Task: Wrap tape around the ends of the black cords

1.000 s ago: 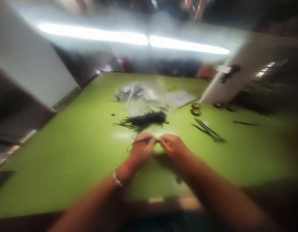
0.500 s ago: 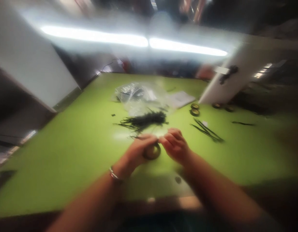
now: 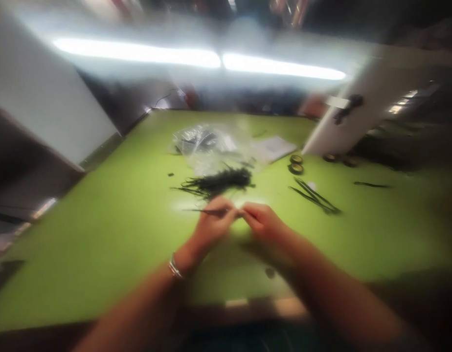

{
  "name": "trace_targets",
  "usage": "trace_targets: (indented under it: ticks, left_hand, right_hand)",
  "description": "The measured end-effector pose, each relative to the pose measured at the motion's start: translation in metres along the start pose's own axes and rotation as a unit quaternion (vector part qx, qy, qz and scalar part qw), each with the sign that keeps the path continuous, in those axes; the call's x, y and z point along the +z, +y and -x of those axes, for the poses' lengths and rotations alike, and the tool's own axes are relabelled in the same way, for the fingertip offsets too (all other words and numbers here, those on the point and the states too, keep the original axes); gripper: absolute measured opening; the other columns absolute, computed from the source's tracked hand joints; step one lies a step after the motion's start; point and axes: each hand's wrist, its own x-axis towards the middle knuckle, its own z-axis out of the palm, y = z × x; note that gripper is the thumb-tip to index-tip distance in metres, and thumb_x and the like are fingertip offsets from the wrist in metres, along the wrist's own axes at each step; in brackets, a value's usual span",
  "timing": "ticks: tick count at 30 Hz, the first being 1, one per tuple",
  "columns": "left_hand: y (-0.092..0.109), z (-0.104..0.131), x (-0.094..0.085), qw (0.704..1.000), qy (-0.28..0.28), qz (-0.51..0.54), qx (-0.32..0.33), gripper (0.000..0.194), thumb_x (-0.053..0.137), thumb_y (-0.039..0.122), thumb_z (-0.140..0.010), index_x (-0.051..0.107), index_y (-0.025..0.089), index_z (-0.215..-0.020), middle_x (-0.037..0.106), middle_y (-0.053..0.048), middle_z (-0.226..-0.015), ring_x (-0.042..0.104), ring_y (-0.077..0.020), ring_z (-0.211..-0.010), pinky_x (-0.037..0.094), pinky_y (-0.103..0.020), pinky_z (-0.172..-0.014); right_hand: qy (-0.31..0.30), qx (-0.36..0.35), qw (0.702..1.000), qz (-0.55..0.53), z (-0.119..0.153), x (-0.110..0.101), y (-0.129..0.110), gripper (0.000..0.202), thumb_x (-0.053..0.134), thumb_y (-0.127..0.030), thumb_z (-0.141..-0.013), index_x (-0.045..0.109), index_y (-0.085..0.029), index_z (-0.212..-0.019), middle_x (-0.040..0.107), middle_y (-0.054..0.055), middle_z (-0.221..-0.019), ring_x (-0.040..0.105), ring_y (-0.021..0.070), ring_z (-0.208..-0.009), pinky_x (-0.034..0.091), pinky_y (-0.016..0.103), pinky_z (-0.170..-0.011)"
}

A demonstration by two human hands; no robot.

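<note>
My left hand (image 3: 214,222) is closed on a thin black cable (image 3: 211,211), whose free end sticks out to the left. My right hand (image 3: 264,220) is pinched shut, its fingertips meeting those of the left; what they grip there is too small and blurred to make out. Just beyond the hands lies a bundle of black cables (image 3: 226,181). No tape roll shows at my hands now; whether one is hidden behind the fingers I cannot tell.
A clear plastic bag (image 3: 207,142) and a white pad (image 3: 275,147) lie behind the bundle on the green table (image 3: 119,234). Tape rolls (image 3: 295,168), black tweezers-like strips (image 3: 316,196) and a single dark strand (image 3: 371,185) are to the right, near a white post (image 3: 332,129).
The dark tape roll that hung under my left hand is out of sight. My left hand has turned and risen slightly, and the cable now points straight left. My right fingers have folded inward.
</note>
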Motion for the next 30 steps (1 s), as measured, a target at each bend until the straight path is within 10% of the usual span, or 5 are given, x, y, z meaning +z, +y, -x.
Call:
trace_targets:
  ticks: [6,18,24,30]
  left_hand:
    - [0.0,0.001,-0.003,0.976,-0.091,0.134,-0.143,0.032,0.076,0.03,-0.071,0.069,0.015,-0.098,0.058,-0.001,-0.066,0.049,-0.0103,-0.056,0.038,-0.023,-0.053]
    - [0.004,0.0,-0.01,0.946,-0.061,0.241,-0.21,0.024,0.073,0.035,-0.073,0.067,0.012,-0.073,0.042,0.004,-0.052,0.036,-0.0052,-0.046,0.025,-0.02,-0.045]
    - [-0.001,0.0,-0.01,0.997,-0.023,0.054,-0.048,0.021,0.068,0.031,-0.08,0.064,0.014,-0.068,0.053,-0.001,-0.065,0.048,-0.0113,-0.06,0.038,-0.025,-0.056]
    - [-0.001,0.0,-0.009,0.984,-0.031,-0.11,0.134,0.013,0.06,0.02,-0.085,0.067,0.016,-0.075,0.062,-0.007,-0.08,0.056,-0.0165,-0.075,0.045,-0.03,-0.07]
  right_hand:
    - [0.072,-0.099,0.992,0.028,-0.002,-0.007,0.005,0.017,0.051,-0.019,-0.09,0.056,-0.019,-0.073,0.057,0.0,-0.069,0.048,0.0127,-0.065,0.039,0.026,-0.064]
    - [0.181,-0.272,0.893,0.309,0.005,-0.006,0.001,0.011,0.052,-0.009,-0.089,0.06,-0.017,-0.088,0.059,0.003,-0.068,0.044,0.0179,-0.072,0.04,0.031,-0.073]
    - [0.124,-0.18,0.957,0.189,0.0,-0.008,0.006,0.01,0.055,-0.022,-0.091,0.059,-0.019,-0.083,0.065,0.002,-0.076,0.052,0.0169,-0.076,0.04,0.033,-0.079]
    - [-0.034,-0.062,0.995,0.069,-0.001,-0.011,0.005,0.021,0.046,-0.021,-0.094,0.058,-0.019,-0.077,0.063,0.0,-0.071,0.052,0.0132,-0.065,0.039,0.026,-0.064]
